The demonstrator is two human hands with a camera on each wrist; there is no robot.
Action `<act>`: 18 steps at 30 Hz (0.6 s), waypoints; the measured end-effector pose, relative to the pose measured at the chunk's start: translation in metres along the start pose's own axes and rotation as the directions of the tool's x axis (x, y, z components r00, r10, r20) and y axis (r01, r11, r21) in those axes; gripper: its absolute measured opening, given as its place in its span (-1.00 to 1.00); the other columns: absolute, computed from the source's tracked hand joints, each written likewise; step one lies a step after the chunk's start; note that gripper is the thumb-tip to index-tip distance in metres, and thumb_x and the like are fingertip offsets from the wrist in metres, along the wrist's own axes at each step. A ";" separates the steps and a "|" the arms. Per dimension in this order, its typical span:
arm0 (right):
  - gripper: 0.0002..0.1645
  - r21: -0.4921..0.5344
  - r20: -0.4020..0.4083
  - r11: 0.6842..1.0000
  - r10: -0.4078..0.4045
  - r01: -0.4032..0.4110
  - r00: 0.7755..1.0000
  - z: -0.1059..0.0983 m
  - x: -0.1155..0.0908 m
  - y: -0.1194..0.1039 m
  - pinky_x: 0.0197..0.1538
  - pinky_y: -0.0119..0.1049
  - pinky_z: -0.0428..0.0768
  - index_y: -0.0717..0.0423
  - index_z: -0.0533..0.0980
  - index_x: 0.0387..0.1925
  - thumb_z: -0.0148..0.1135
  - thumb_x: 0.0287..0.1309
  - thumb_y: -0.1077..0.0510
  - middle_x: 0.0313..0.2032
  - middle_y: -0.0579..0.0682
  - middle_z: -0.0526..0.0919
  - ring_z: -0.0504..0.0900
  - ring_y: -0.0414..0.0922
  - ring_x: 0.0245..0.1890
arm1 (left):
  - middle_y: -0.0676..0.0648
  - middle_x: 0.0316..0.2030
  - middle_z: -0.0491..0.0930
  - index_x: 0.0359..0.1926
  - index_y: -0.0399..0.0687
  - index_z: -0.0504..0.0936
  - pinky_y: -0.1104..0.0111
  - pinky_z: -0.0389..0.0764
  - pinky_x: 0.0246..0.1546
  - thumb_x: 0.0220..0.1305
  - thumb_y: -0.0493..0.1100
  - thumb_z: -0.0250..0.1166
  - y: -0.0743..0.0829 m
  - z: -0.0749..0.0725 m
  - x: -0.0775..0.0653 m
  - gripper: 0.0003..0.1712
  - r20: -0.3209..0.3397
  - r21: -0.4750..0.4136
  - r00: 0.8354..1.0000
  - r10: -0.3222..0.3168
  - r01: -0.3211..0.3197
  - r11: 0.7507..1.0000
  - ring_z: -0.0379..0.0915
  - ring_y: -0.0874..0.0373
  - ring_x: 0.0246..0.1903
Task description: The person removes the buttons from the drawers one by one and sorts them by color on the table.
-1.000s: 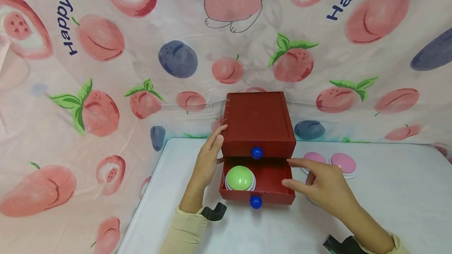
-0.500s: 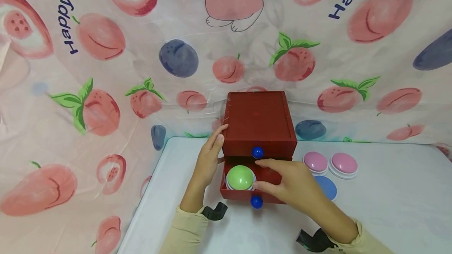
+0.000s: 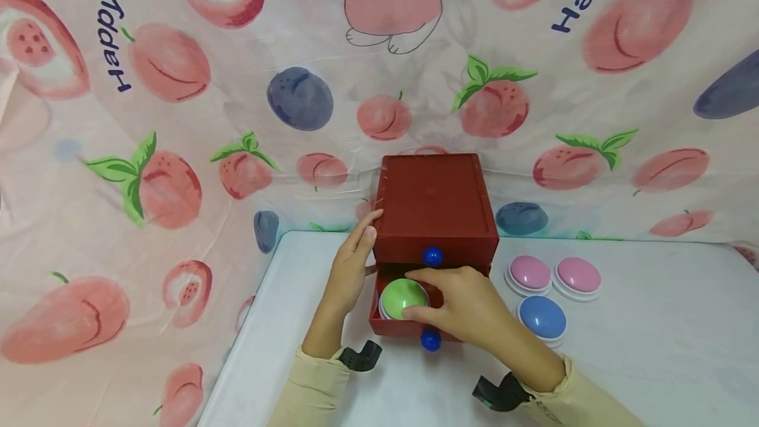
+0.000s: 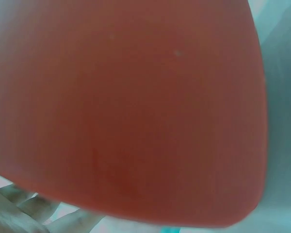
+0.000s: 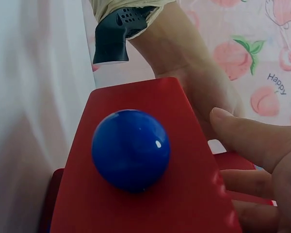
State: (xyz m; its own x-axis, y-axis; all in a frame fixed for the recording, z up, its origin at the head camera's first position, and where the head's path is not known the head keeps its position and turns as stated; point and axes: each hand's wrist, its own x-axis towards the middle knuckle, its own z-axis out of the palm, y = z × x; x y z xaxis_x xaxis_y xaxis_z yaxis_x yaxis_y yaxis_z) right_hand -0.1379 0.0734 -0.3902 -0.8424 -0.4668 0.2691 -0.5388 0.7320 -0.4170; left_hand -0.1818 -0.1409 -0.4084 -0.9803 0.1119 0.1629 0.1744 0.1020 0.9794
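A small red drawer cabinet (image 3: pixel 435 196) stands with its lower drawer (image 3: pixel 394 328) pulled out. In that drawer, on the left, sits a green domed push button (image 3: pixel 398 294) with a white base. My right hand (image 3: pixel 468 302) reaches over the drawer and holds the green button, index finger behind and thumb in front. My left hand (image 3: pixel 348 272) rests flat against the cabinet's left side. In the left wrist view the cabinet wall (image 4: pixel 150 111) hides most of that hand. The right wrist view shows a blue knob (image 5: pixel 131 150) on the drawer front; the green button is not visible there.
Right of the cabinet, two pink buttons (image 3: pixel 530 273) and a blue button (image 3: pixel 542 317) lie on the white table (image 3: pixel 652 321). The upper drawer, with its blue knob (image 3: pixel 433 256), is closed. A fruit-print cloth (image 3: pixel 332 18) hangs behind.
My right hand has moved left from the drawer's right edge to the green button, uncovering the blue button on the table. My left hand has stayed against the cabinet.
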 end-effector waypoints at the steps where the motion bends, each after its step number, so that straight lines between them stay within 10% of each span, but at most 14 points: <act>1: -0.33 0.002 0.000 1.000 -0.003 0.003 1.000 0.002 0.002 0.000 -0.28 -0.39 0.62 -0.19 0.69 0.11 0.54 -0.04 -0.32 -0.37 -0.23 0.77 0.54 -0.32 -0.42 | -0.02 0.44 0.33 0.44 0.48 0.37 -0.33 0.53 0.11 0.57 0.25 -0.03 0.000 0.000 0.000 -0.50 0.001 -0.002 1.000 0.001 -0.001 1.000 0.30 -0.14 0.39; 18: -0.29 0.042 0.120 0.998 0.049 -0.054 0.992 0.021 0.019 0.002 -0.07 -0.09 0.74 -0.16 0.67 0.14 0.63 -0.10 -0.21 -0.13 -0.14 0.79 0.72 -0.16 -0.19 | 0.00 0.43 0.34 0.43 0.49 0.37 -0.31 0.55 0.10 0.57 0.25 -0.03 0.000 -0.001 0.001 -0.51 0.007 0.000 1.000 0.011 -0.011 1.000 0.32 -0.13 0.39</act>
State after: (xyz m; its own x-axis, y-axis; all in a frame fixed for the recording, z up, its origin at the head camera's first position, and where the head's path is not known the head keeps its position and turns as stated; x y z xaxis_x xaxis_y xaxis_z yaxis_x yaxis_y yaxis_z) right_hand -0.1544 0.0553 -0.4045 -0.8620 -0.4865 0.1420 -0.4918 0.7350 -0.4668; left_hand -0.1825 -0.1422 -0.4084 -0.9775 0.1202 0.1732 0.1855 0.1003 0.9775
